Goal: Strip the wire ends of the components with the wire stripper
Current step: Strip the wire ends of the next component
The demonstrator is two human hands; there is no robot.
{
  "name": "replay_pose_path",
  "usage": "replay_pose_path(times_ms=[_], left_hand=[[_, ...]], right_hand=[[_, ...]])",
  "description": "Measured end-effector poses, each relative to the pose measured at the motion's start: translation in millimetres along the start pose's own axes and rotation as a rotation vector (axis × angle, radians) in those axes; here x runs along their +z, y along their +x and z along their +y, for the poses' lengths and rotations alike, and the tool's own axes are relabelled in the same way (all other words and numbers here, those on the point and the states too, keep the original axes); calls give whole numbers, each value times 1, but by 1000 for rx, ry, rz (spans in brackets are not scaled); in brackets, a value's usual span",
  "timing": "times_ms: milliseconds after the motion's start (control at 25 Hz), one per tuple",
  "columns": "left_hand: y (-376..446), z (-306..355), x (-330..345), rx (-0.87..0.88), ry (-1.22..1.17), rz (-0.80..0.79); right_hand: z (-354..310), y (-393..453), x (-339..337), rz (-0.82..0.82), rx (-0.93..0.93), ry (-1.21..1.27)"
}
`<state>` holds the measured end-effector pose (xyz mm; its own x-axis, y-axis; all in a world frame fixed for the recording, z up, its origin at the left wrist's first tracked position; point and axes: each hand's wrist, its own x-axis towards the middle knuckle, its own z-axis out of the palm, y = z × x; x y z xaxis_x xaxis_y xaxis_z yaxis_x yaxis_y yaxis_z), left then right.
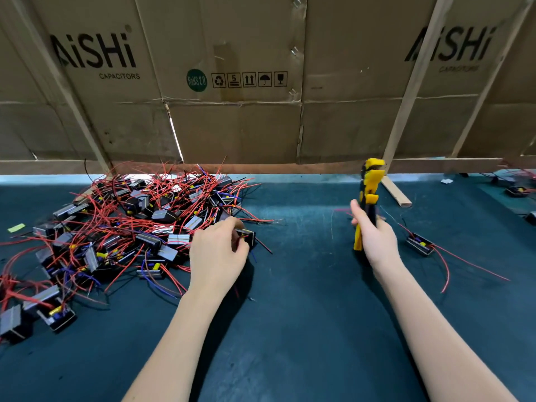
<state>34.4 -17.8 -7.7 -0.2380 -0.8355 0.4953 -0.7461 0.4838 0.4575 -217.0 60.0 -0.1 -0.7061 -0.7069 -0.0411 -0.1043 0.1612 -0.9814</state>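
Component [246, 237]: small, rigid block, likely light; limp thin wires. Pinched by left hand [217, 256] at pile [130, 227] edge; hold the body. Wire stripper [368, 198]: upright, gripped in right hand [374, 236].

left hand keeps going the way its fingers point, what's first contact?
The left hand points up and right, and its fingers already pinch a black component at the edge of the pile. Past it, only bare dark mat, as far as depth shows.
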Motion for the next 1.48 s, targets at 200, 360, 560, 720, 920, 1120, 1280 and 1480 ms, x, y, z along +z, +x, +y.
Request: replay_pose_path(times_ms=[200, 360, 560, 720, 920, 1120, 1280, 1480], left_hand=[[0, 1, -1, -124, -131, -26], [1, -7, -3, -60, 247, -270], [1, 1, -6, -185, -307, 20], [3, 7, -16, -177, -601, 455], [5, 18, -10, -160, -1072, 278], [-14, 30, 25, 46, -540, -271], [-14, 28, 25, 104, -447, -251], [-14, 25, 21, 143, -413, -333]], right_hand=[[3, 9, -9, 178, 9, 130], [1, 6, -3, 20, -70, 344], [-4, -2, 6, -153, -87, 387], [-6, -3, 3, -113, -117, 351], [-8, -4, 2, -110, -102, 384], [-8, -7, 7, -144, -143, 350], [-5, -6, 8, -150, -127, 303], [2, -3, 4, -43, -262, -118]])
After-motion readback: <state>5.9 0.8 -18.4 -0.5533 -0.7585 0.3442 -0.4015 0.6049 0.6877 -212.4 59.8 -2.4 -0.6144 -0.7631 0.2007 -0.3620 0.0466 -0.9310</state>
